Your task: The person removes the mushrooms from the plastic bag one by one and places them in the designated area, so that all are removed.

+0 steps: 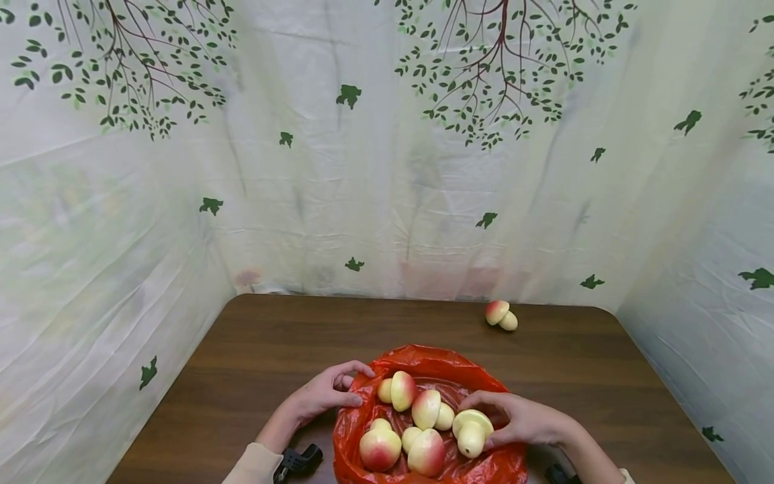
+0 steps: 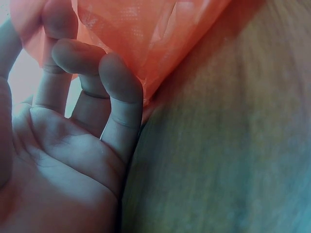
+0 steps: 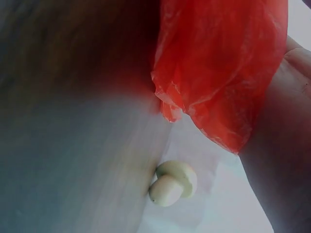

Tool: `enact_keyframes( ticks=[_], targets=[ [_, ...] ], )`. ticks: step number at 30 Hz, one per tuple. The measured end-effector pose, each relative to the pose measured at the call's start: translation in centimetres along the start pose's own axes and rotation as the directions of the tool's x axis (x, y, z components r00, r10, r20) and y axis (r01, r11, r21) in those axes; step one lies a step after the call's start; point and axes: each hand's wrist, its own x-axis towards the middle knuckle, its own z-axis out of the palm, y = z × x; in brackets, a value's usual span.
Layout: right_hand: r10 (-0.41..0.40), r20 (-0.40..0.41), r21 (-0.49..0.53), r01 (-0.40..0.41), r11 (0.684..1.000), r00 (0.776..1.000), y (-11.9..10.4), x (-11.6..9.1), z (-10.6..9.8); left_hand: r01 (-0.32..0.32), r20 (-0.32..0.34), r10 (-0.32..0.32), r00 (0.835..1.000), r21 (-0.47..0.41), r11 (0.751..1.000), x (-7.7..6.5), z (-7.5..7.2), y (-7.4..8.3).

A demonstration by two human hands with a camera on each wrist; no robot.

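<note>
A red plastic bag (image 1: 426, 356) lies wide open at the table's near edge, its rim spread. Inside are several toy mushrooms (image 1: 380, 449) with pale stems and pink-and-yellow caps. My left hand (image 1: 323, 393) holds the bag's left rim between thumb and fingers; in the left wrist view its fingers (image 2: 121, 80) bend against the red plastic. At the bag's right side, my right hand (image 1: 523, 418) grips a pale yellow mushroom (image 1: 471, 433), stem facing me, between thumb and fingers. The right wrist view shows the bag's red side (image 3: 218, 63) covering most of that hand.
One more toy mushroom (image 1: 501, 316) lies on the brown wooden table (image 1: 302, 329) near its back edge, right of centre. White cloth (image 1: 363, 202) printed with branches and green leaves hangs behind and on both sides of the table.
</note>
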Motion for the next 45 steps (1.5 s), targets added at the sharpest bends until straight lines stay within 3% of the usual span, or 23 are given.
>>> enact_keyframes(
  ticks=[9,19,29,38,45],
  targets=[
    [-0.015,-0.02,0.025,0.015,1.0,1.0,-0.2,0.1,0.0,0.0,0.004,0.0,1.0,-0.006,1.0,0.0,-0.1,0.0],
    [-0.094,-0.15,0.012,0.097,0.995,0.984,-0.3,0.0,-0.1,0.012,-0.005,-0.012,1.0,-0.001,1.0,0.0,-0.1,-0.2],
    [-0.102,-0.296,-0.008,0.104,0.995,0.95,-1.2,-0.3,-0.3,0.015,-0.008,-0.015,1.0,0.0,1.0,0.0,-0.1,-0.1],
    [-0.128,-0.423,-0.028,0.128,0.991,0.897,-1.7,-0.9,-1.1,0.02,-0.012,-0.02,1.0,0.007,1.0,0.1,-0.1,0.0],
    [-0.09,-0.488,-0.012,0.096,0.995,0.868,-2.0,-1.1,-1.7,0.027,-0.021,-0.027,0.999,0.01,1.0,0.0,-0.1,-0.1]
  ],
)
